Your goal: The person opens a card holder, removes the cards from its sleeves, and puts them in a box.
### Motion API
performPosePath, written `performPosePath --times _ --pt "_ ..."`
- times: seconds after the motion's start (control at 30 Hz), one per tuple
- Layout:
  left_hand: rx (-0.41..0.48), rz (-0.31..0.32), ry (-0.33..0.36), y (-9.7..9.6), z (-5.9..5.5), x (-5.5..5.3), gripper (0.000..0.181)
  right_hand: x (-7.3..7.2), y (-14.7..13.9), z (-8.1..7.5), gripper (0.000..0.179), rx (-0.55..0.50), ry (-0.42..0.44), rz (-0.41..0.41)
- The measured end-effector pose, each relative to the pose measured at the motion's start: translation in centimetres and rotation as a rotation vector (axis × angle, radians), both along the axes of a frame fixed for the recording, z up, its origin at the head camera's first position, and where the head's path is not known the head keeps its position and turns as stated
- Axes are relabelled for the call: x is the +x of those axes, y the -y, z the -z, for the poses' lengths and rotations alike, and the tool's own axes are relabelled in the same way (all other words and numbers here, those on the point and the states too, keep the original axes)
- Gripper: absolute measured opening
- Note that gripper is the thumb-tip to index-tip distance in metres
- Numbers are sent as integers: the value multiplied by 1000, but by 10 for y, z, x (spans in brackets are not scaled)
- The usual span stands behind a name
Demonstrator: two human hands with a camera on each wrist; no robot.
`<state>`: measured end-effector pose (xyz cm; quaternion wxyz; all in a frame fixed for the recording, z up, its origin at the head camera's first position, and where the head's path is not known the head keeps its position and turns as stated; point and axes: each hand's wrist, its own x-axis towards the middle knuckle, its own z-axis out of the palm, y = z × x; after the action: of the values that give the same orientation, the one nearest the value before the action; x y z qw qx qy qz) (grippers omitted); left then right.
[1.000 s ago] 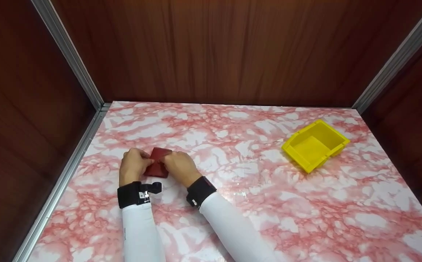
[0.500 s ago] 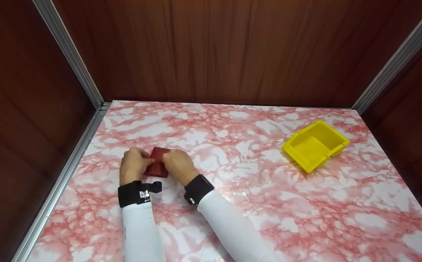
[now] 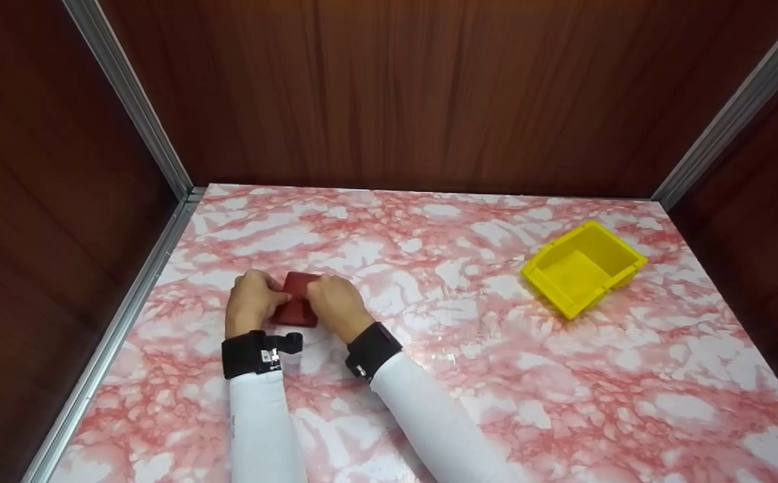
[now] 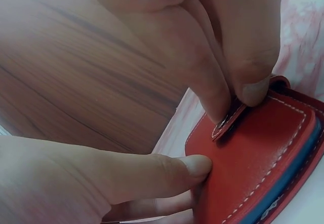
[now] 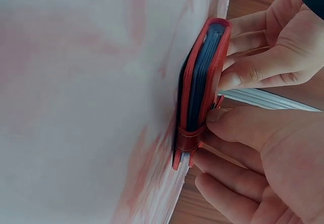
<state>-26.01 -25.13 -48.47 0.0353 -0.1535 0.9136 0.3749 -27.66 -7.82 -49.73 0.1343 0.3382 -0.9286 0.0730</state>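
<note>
A red leather card wallet (image 3: 294,312) with pale stitching lies low over the table at the left. My left hand (image 3: 251,300) holds its left edge, thumb on the cover and the other fingers at the edge beneath. From the opposite side my right hand (image 3: 337,303) pinches the wallet's closing strap (image 4: 229,125) between thumb and finger, lifting its end off the cover in the left wrist view. Dark blue inner leaves (image 5: 202,77) show at the wallet's side in the right wrist view. The strap's loop wraps around that side.
A yellow plastic bin (image 3: 580,268) stands on the right of the pink-and-white marbled table (image 3: 429,255). Dark wood panels (image 3: 389,94) with metal corner strips enclose the back and both sides.
Both hands and the wallet have shifted very slightly to the right. The grip on the wallet and its strap looks the same.
</note>
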Motion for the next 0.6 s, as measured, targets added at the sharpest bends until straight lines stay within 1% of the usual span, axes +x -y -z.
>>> performPosePath --times 0.13,0.33,0.47,0.6 --pt "-3 22 13 -5 0 -2 21 -2 -8 0 21 1 16 -10" --pt "-17 52 18 -16 -2 -6 21 -2 -20 -1 21 -8 57 13" --pt "-38 72 10 -24 -3 -7 21 -2 -28 -1 22 -29 50 29" --pt "-39 69 8 -34 -5 -8 19 -2 -37 -1 21 -41 34 38"
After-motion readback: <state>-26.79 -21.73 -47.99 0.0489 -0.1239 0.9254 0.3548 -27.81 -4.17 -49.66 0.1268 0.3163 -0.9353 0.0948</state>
